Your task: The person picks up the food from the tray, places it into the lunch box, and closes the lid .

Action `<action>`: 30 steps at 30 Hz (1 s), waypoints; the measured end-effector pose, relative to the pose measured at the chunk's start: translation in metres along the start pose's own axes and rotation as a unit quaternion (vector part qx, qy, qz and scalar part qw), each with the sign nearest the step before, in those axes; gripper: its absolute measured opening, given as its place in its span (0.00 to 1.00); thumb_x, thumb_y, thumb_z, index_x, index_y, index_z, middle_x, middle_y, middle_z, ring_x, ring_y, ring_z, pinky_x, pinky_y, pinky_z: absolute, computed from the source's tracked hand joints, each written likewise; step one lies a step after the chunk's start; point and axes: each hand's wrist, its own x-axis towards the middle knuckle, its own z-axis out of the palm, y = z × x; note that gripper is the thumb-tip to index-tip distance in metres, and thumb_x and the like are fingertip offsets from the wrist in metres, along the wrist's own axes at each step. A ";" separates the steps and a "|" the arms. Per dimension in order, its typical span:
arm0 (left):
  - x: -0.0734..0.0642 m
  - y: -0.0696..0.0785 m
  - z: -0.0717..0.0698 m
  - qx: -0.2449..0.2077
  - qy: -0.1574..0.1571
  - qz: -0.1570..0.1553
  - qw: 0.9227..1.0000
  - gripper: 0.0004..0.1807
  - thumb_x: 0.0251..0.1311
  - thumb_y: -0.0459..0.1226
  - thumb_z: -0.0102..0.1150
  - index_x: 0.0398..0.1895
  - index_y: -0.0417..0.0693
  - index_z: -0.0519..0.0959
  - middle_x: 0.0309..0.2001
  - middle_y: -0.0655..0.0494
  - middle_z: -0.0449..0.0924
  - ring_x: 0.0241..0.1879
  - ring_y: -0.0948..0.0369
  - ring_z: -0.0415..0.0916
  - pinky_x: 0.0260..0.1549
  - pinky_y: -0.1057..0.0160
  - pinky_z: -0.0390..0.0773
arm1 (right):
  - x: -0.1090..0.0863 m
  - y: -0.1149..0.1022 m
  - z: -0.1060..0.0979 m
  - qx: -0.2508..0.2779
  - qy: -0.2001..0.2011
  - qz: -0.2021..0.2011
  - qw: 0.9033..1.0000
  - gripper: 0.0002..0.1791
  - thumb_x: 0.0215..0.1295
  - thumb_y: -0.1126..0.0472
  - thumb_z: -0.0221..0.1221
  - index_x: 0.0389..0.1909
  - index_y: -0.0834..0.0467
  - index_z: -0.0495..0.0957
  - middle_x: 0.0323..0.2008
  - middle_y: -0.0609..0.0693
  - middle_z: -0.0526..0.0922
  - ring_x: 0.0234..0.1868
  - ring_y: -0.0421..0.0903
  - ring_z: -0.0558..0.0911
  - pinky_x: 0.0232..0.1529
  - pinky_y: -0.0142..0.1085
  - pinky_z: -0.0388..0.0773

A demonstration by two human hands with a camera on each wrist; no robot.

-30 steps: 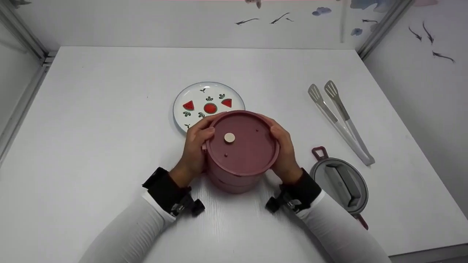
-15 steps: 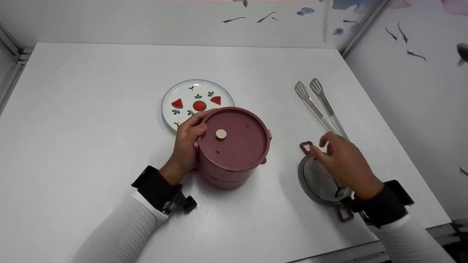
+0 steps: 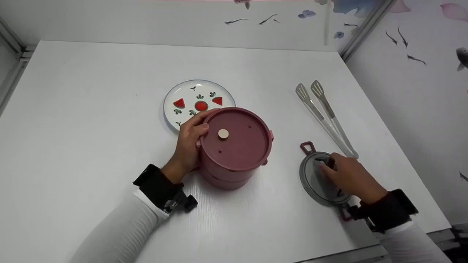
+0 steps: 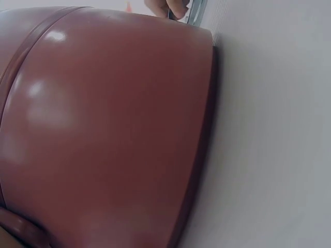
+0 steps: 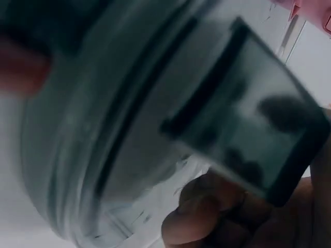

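A dark red round lunch box (image 3: 234,160) stands at the middle of the table, its top bearing a small cream knob. My left hand (image 3: 187,148) grips its left side, thumb at the rim. Its glossy wall (image 4: 114,124) fills most of the left wrist view. To the right lies a round grey lid (image 3: 311,179) with dark red loops at two ends. My right hand (image 3: 351,177) holds the raised handle across the lid, hiding part of it. Close up, the right wrist view shows that handle (image 5: 269,108) with curled fingers (image 5: 191,222) by it.
A white plate (image 3: 172,89) with red fruit pictures lies behind the lunch box, partly covered by it and my left hand. Metal tongs (image 3: 334,128) lie behind the lid, close to my right hand. A wall (image 3: 146,25) rises at the table's far edge.
My right hand has left the lunch box, swung right and come down onto the lid's handle. My left hand stays on the lunch box. The head view has shifted slightly right.
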 end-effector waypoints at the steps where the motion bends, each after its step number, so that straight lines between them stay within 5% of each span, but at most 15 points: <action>1: 0.000 -0.001 0.001 -0.002 -0.003 0.003 1.000 0.27 0.63 0.39 0.42 0.62 0.37 0.76 0.57 0.44 0.80 0.59 0.53 0.75 0.59 0.61 0.74 | 0.000 -0.001 -0.002 0.004 0.006 -0.006 1.000 0.15 0.74 0.53 0.55 0.37 0.63 0.73 0.24 0.52 0.77 0.26 0.44 0.76 0.25 0.36 0.74; 6: 0.002 -0.007 0.001 -0.029 -0.012 -0.008 0.999 0.28 0.68 0.41 0.35 0.62 0.35 0.76 0.56 0.48 0.81 0.60 0.54 0.76 0.61 0.59 0.73 | 0.003 -0.018 -0.022 0.039 0.078 -0.031 0.996 0.19 0.78 0.49 0.49 0.44 0.63 0.72 0.28 0.54 0.76 0.26 0.44 0.73 0.25 0.35 0.71; 10: 0.002 -0.011 -0.002 -0.053 0.008 -0.046 0.998 0.28 0.71 0.40 0.31 0.59 0.36 0.79 0.52 0.53 0.84 0.57 0.57 0.78 0.59 0.60 0.74 | 0.012 -0.058 -0.043 0.070 0.175 -0.068 0.980 0.21 0.77 0.45 0.49 0.42 0.62 0.71 0.25 0.51 0.71 0.24 0.43 0.69 0.23 0.34 0.68; 12: 0.002 -0.011 -0.004 -0.053 0.020 -0.065 0.996 0.26 0.72 0.40 0.33 0.56 0.37 0.80 0.50 0.53 0.85 0.57 0.58 0.78 0.59 0.61 0.74 | 0.021 -0.085 -0.048 0.086 0.241 -0.106 0.961 0.20 0.75 0.46 0.52 0.39 0.62 0.74 0.22 0.50 0.70 0.22 0.42 0.68 0.23 0.33 0.64; 16: 0.001 -0.012 -0.009 -0.033 0.034 -0.075 0.996 0.24 0.73 0.39 0.36 0.54 0.37 0.82 0.50 0.52 0.84 0.58 0.58 0.76 0.60 0.63 0.73 | 0.037 -0.146 -0.050 0.086 0.338 -0.232 0.908 0.16 0.71 0.55 0.58 0.28 0.63 0.78 0.17 0.48 0.69 0.19 0.40 0.65 0.22 0.29 0.59; 19: 0.000 -0.013 -0.012 -0.027 0.035 -0.077 0.996 0.23 0.73 0.39 0.37 0.54 0.38 0.81 0.51 0.51 0.84 0.57 0.58 0.77 0.57 0.64 0.75 | 0.043 -0.188 -0.043 0.060 0.334 -0.309 0.888 0.17 0.68 0.54 0.61 0.23 0.61 0.75 0.14 0.47 0.67 0.17 0.40 0.64 0.20 0.29 0.58; 24: -0.001 -0.011 -0.011 -0.034 0.047 -0.096 0.994 0.23 0.73 0.42 0.38 0.54 0.38 0.81 0.50 0.51 0.83 0.54 0.60 0.78 0.51 0.67 0.77 | 0.053 -0.231 -0.023 -0.012 0.287 -0.364 0.886 0.22 0.67 0.46 0.62 0.22 0.58 0.75 0.15 0.46 0.69 0.17 0.42 0.67 0.20 0.34 0.64; 30: 0.002 -0.010 -0.007 -0.015 0.046 -0.096 0.994 0.26 0.69 0.44 0.41 0.54 0.35 0.81 0.50 0.49 0.83 0.53 0.60 0.79 0.51 0.68 0.77 | 0.060 -0.240 -0.015 -0.037 0.281 -0.366 0.886 0.20 0.67 0.46 0.61 0.21 0.56 0.77 0.14 0.46 0.73 0.17 0.43 0.69 0.20 0.38 0.68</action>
